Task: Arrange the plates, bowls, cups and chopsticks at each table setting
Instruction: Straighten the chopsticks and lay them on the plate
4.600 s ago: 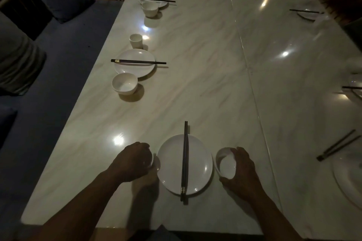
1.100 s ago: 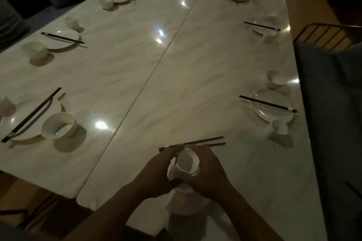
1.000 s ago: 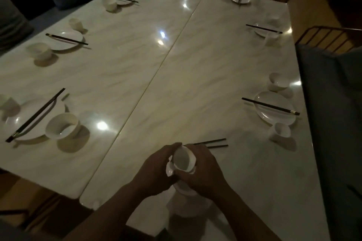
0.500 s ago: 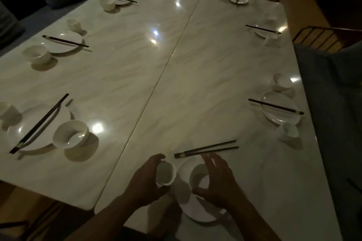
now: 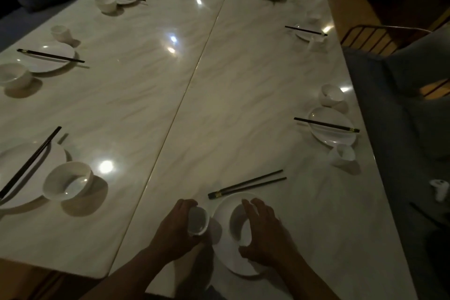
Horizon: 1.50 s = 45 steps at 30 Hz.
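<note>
A white plate [image 5: 225,248] lies at the near edge of the right marble table [image 5: 243,105]. A white bowl [image 5: 237,224] stands on it, and my right hand [image 5: 264,234] curls around the bowl's right side. My left hand [image 5: 176,229] grips a small white cup [image 5: 197,220] just left of the plate, tilted so its mouth faces me. A pair of dark chopsticks [image 5: 247,184] lies loose on the table just beyond the plate.
Other settings ring both tables: a plate with chopsticks [image 5: 26,168] and a bowl [image 5: 68,180] at near left, a plate [image 5: 332,126], bowl [image 5: 332,94] and cup [image 5: 342,154] at right. A cushioned chair [image 5: 401,95] stands along the right edge.
The stacked cup and bowl have been separated: my left hand carried the cup off to the left of the plate, while the bowl went down onto the plate under my right hand.
</note>
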### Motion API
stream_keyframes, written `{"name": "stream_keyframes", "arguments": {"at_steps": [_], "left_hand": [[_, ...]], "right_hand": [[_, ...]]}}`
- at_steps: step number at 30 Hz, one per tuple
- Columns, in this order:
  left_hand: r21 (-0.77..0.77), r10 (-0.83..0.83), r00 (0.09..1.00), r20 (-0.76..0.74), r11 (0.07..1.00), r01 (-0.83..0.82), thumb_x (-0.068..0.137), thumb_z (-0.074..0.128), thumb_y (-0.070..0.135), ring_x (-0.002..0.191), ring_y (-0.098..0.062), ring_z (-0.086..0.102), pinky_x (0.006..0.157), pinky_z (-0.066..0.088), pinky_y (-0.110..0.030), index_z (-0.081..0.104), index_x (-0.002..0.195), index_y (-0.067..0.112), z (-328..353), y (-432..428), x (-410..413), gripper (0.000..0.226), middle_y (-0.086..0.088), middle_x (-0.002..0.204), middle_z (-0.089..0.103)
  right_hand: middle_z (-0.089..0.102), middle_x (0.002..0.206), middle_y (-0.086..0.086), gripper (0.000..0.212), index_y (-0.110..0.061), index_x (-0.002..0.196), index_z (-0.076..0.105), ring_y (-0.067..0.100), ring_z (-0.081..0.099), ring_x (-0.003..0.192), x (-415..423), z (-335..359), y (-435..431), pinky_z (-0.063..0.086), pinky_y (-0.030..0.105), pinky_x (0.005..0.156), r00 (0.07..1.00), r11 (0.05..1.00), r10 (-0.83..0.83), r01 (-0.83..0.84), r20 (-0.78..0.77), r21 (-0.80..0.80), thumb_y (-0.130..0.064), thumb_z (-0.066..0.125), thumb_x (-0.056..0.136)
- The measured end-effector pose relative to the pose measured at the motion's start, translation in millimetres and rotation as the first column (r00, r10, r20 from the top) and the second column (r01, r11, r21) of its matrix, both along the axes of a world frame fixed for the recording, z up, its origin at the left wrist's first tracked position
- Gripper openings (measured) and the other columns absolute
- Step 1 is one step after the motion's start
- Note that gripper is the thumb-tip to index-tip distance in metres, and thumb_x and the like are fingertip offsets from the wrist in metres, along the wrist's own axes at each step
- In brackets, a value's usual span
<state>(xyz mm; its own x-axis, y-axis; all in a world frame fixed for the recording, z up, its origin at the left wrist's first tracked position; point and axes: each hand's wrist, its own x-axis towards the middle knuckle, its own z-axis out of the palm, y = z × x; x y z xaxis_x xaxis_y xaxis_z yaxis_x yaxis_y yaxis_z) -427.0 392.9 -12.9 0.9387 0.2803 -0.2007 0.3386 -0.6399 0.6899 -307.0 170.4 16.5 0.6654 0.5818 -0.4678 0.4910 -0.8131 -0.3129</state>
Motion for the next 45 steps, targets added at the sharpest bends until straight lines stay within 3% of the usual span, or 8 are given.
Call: {"name": "stream_keyframes", "arguments": {"at_steps": [4,9,14,17,19,27,39,45], "left_hand": [[-0.001,0.020,0.999,-0.037,1.000,-0.020,0.055,0.080,0.059,0.100,-0.005,0.051,0.083,0.047,-0.021,0.045,0.123,0.029,-2.5,2.2,0.8,0.082,0.009,0.121,0.048],[0.014,0.012,0.997,-0.074,1.000,-0.011,0.055,0.083,0.057,0.097,-0.004,0.051,0.077,0.041,-0.013,0.045,0.123,0.027,1.1,1.0,3.4,0.084,0.011,0.118,0.047],[0.044,-0.023,0.993,-0.115,0.999,0.028,0.053,0.085,0.055,0.103,-0.006,0.050,0.081,0.042,-0.014,0.039,0.132,0.025,3.2,-1.4,1.6,0.096,0.004,0.131,0.045],[0.029,-0.023,0.981,-0.195,0.999,0.029,0.046,0.086,0.059,0.124,-0.015,0.042,0.096,0.047,-0.027,0.020,0.147,0.026,8.7,-5.5,6.5,0.125,0.004,0.148,0.027],[0.040,-0.037,0.976,-0.215,0.998,0.047,0.045,0.083,0.065,0.130,-0.019,0.038,0.101,0.047,-0.036,0.013,0.150,0.028,15.1,-9.3,13.1,0.132,0.003,0.153,0.019],[0.168,-0.064,0.994,-0.091,0.983,0.079,0.063,0.074,0.066,0.132,-0.018,0.038,0.103,0.042,-0.033,0.017,0.148,0.032,28.1,-33.0,44.4,0.108,0.004,0.152,0.025],[0.195,0.008,0.996,-0.086,0.981,0.009,0.078,0.070,0.048,0.128,-0.021,0.044,0.101,0.045,-0.036,0.024,0.147,0.026,18.8,-57.2,61.9,0.086,-0.001,0.146,0.036],[0.195,0.066,0.992,-0.103,0.980,-0.045,0.084,0.066,0.038,0.124,-0.022,0.047,0.099,0.046,-0.035,0.030,0.145,0.023,17.5,-63.4,73.8,0.072,-0.002,0.141,0.042]], "right_hand": [[0.002,0.162,-0.005,0.124,-0.036,0.155,-0.002,0.025,0.009,0.147,5.6,0.7,-5.8,0.023,0.043,0.120,1.000,0.999,-0.008,0.009,-0.026,0.052,-0.049,0.082,0.065],[0.006,0.160,-0.002,0.123,-0.035,0.155,0.002,0.024,0.012,0.146,27.0,18.8,-31.5,0.025,0.035,0.118,0.998,0.983,-0.067,0.067,-0.007,0.168,-0.045,0.082,0.062],[0.005,0.160,-0.001,0.123,-0.042,0.152,-0.001,0.025,0.012,0.146,44.8,31.6,-75.5,0.028,0.037,0.117,0.988,0.979,-0.147,0.137,0.054,0.150,-0.050,0.077,0.057],[0.001,0.160,-0.004,0.124,-0.039,0.154,-0.003,0.024,0.009,0.147,46.2,32.4,-97.6,0.026,0.038,0.118,0.981,0.977,-0.191,0.186,0.036,0.100,-0.050,0.078,0.060],[-0.001,0.161,-0.004,0.124,-0.039,0.154,-0.005,0.023,0.005,0.148,44.2,29.6,-108.1,0.024,0.037,0.119,0.981,0.981,-0.190,0.188,0.037,0.056,-0.042,0.077,0.061],[0.001,0.161,-0.006,0.123,-0.038,0.155,-0.001,0.019,0.002,0.149,35.4,8.6,-131.8,0.021,0.036,0.121,0.985,0.986,-0.168,0.168,-0.032,0.007,-0.038,0.073,0.056],[0.000,0.161,-0.007,0.121,-0.040,0.154,0.001,0.021,0.001,0.150,37.2,-6.4,-142.3,0.021,0.038,0.121,0.998,0.998,-0.061,0.061,-0.028,0.019,-0.036,0.077,0.060],[-0.001,0.162,-0.006,0.122,-0.040,0.154,-0.004,0.021,0.003,0.150,44.1,-5.7,-146.0,0.022,0.037,0.121,1.000,1.000,0.002,-0.002,-0.020,0.007,-0.049,0.078,0.064]]}}
